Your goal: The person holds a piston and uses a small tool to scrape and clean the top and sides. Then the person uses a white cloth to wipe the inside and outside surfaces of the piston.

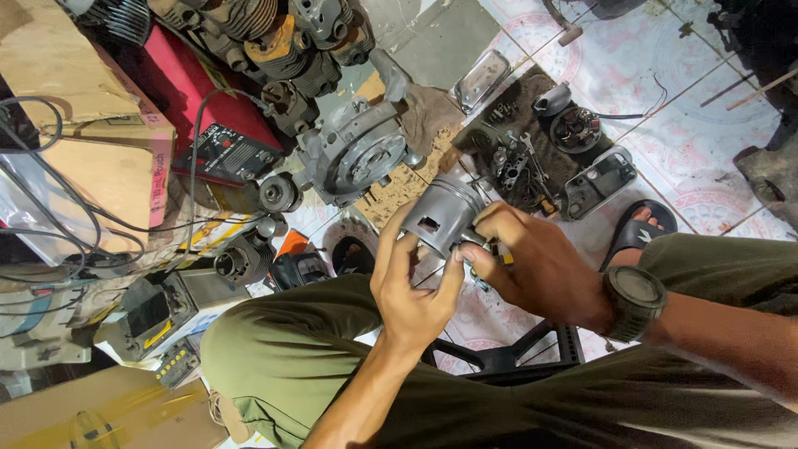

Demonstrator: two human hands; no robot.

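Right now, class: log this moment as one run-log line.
left hand: grips piston | right hand: steadies piston skirt | engine crankcase: on floor beyond

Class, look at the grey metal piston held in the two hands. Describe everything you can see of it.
The piston is a short grey cylinder of dull, cast-looking metal, with a rectangular opening cut in its side wall and grooves ringing the far end. It lies tilted, that end pointing away from the person, held above the tiled floor. The left hand cups it from below; the right hand pinches its near end with the fingertips.
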